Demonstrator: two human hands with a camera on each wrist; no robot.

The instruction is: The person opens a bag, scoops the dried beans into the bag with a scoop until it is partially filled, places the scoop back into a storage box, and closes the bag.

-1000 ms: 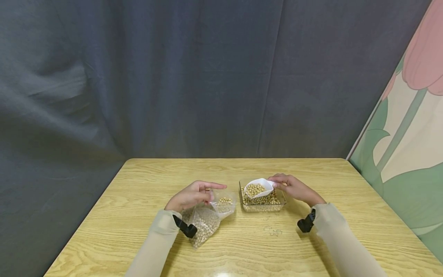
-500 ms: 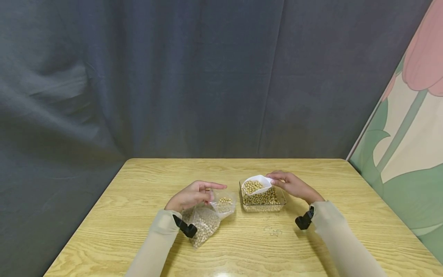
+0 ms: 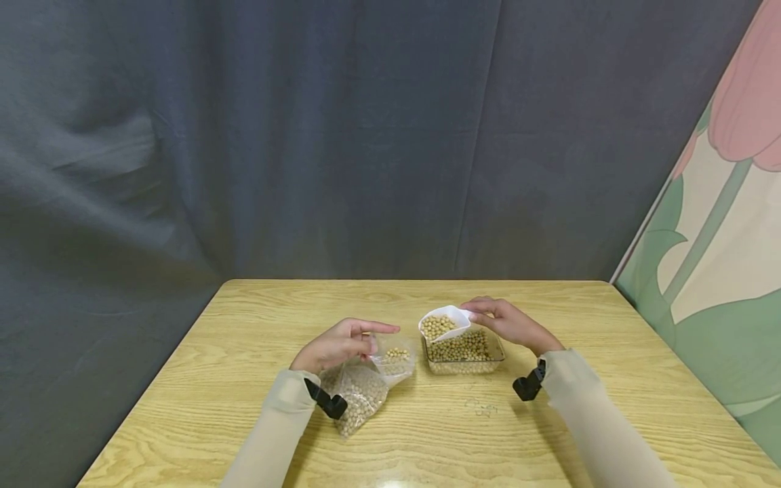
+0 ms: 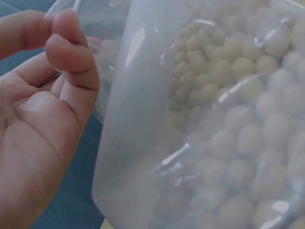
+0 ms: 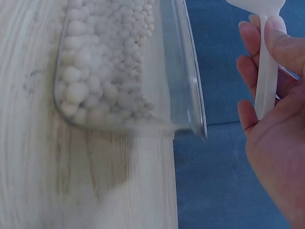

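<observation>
My right hand (image 3: 511, 325) grips the handle of a white scoop (image 5: 267, 81), fingers curled round it in the right wrist view. The scoop's bowl carries round, pale yellow beans (image 3: 436, 327) and hangs over the left rear part of a clear rectangular container (image 3: 466, 368), which holds more of the same beans. My left hand (image 3: 337, 347) pinches the edge of a clear plastic bag (image 3: 361, 396) between thumb and curled fingers, its index finger stretched out to the right. The bag's mouth gapes toward the container, and beans (image 4: 228, 67) fill its body.
A light wood-grain table (image 3: 415, 447) bears the bag and container. Behind it hangs a dark curtain (image 3: 354, 149), and a flower-patterned panel (image 3: 720, 257) stands at the right. Faint marks (image 3: 482, 408) lie on the table in front of the container.
My right hand has moved left and slightly up and away, carrying the filled scoop from over the container's middle to its left rear edge. The left hand and bag stay put.
</observation>
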